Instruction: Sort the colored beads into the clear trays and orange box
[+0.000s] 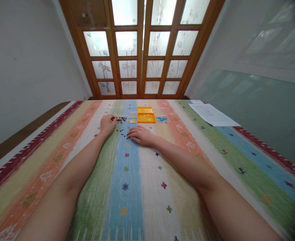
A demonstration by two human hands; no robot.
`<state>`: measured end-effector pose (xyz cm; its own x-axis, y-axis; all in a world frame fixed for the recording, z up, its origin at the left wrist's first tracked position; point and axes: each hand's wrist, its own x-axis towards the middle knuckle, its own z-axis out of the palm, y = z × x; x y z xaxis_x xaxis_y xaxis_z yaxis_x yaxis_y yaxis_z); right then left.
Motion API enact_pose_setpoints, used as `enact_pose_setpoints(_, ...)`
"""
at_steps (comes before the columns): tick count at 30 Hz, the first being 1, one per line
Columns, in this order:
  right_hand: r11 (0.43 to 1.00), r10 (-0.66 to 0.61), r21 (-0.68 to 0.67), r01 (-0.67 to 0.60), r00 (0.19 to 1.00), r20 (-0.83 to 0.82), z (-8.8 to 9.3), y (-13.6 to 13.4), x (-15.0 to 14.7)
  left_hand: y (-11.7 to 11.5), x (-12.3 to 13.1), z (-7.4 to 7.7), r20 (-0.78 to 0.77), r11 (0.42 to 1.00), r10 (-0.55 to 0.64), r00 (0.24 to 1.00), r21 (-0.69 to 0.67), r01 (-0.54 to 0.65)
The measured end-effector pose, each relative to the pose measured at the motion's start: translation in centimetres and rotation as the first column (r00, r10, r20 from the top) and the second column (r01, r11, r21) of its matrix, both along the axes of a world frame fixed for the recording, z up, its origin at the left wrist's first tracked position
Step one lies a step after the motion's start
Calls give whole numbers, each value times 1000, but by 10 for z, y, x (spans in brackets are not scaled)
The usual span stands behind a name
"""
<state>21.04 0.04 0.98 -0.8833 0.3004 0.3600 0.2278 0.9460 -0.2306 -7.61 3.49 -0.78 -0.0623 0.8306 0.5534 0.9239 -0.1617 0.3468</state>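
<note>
Head view: striped cloth [126, 204], clear box [162, 111] on it. Right hand [141, 135], fingers loosely extended; left hand [107, 125], fingers curled at the box's left end; whether either grips anything, I cannot tell. Dark bits [122, 135] lie in the box and beside the right hand.

The person's left arm [70, 185], at eight o'clock, and right arm [205, 182], at four o'clock, are bare, each broad near the elbow, tapering to a slim wrist [154, 140]; left hand [107, 124] and right hand [141, 135] bare too.
</note>
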Motion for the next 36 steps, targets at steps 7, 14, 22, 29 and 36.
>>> enact_pose_setpoints(7,960,-274,13,280,948,-162,-13,24,16,-5,11,5,-27,994,-95,995,-48,94)
enact_pose_setpoints(14,838,-525,-49,543,780,-339,-18,49,35,-5,11,2,-27,989,-144,989,-38,143)
enact_pose_setpoints(22,810,-558,-39,585,748,-361,-18,51,38,-6,12,3,-26,988,-150,988,-49,149)
enact_pose_setpoints(29,842,-507,27,539,807,-303,-11,40,35,-6,12,3,-43,989,-142,989,-53,139)
enact_pose_setpoints(36,886,-438,35,463,858,-266,-8,33,9,-3,6,1,-10,999,-20,1000,-26,20)
